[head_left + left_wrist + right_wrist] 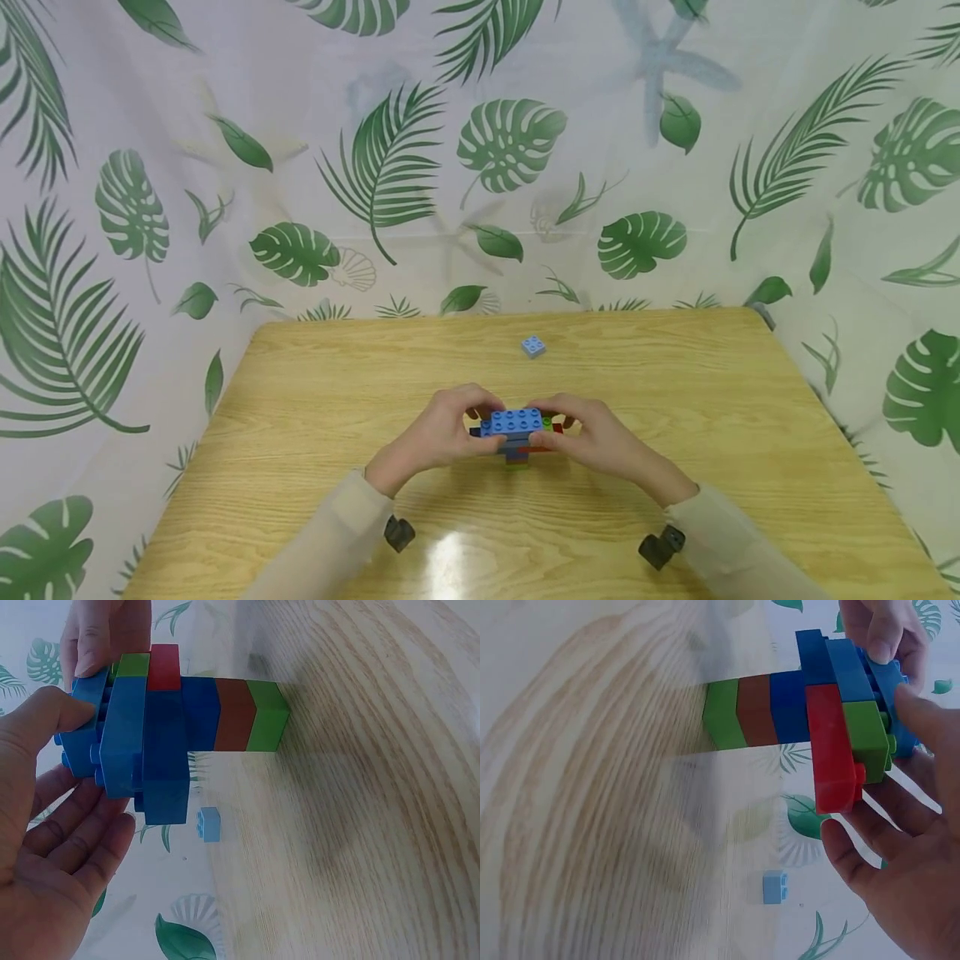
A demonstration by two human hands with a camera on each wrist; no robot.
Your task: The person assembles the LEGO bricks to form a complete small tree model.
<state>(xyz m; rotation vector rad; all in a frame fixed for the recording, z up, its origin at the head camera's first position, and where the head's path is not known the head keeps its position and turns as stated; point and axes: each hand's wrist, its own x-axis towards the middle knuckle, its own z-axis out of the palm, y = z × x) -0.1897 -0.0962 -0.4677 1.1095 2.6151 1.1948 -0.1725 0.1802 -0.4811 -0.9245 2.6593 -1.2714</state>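
Both hands grip a long blue toy brick (516,422) from its two ends, at the top of a stack of building bricks. My left hand (459,423) has its thumb on the near side and fingers behind; my right hand (588,429) mirrors it. Under the top brick come a layer of blue and a green brick (865,739), then a layer of blue and a red brick (830,750). A narrow column carries these: a blue, a brown (234,715) and, lowest on the table, a green brick (268,716).
A light blue square brick (533,347) lies alone on the wooden table (337,375), beyond the stack. Behind the table's far edge hangs a white cloth (420,275) with green leaf prints, which also runs along both sides.
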